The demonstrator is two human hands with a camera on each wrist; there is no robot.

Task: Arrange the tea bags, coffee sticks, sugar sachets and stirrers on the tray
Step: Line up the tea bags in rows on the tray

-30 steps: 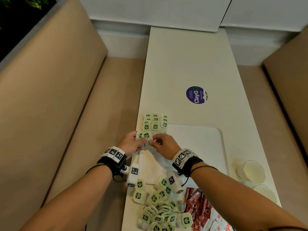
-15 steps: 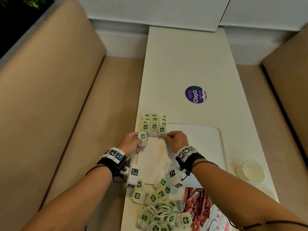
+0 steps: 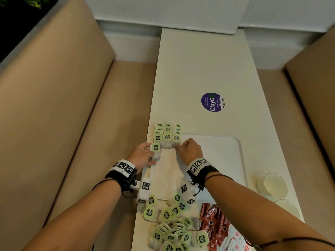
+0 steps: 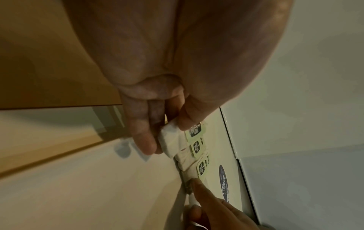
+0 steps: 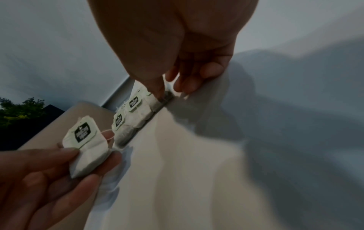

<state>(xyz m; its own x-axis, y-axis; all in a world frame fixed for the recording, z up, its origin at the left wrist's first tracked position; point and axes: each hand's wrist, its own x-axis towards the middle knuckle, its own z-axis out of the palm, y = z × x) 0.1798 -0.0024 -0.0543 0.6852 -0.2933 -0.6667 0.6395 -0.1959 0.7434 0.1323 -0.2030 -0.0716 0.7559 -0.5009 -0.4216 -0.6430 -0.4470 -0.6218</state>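
Tea bags with green tags lie in three short columns (image 3: 167, 134) at the far left corner of the white tray (image 3: 223, 160). My left hand (image 3: 154, 155) holds one tea bag (image 3: 155, 150) just left of the columns; the left wrist view shows thumb and fingers (image 4: 145, 140) gripping that bag (image 4: 170, 140). My right hand (image 3: 178, 146) pinches the near end of the front tea bag in the right column (image 3: 176, 139). In the right wrist view its thumb and fingers close on that bag's dark edge (image 5: 167, 95).
A loose heap of tea bags (image 3: 172, 227) lies on the table near me, with red coffee sticks (image 3: 212, 218) and white sugar sachets (image 3: 233, 240) to its right. Two glass cups (image 3: 275, 184) stand right of the tray. Beige benches flank the table.
My right hand took one tea bag from beside the left hand and moved it forward onto the right column. The left hand kept its own bag and shifted slightly left.
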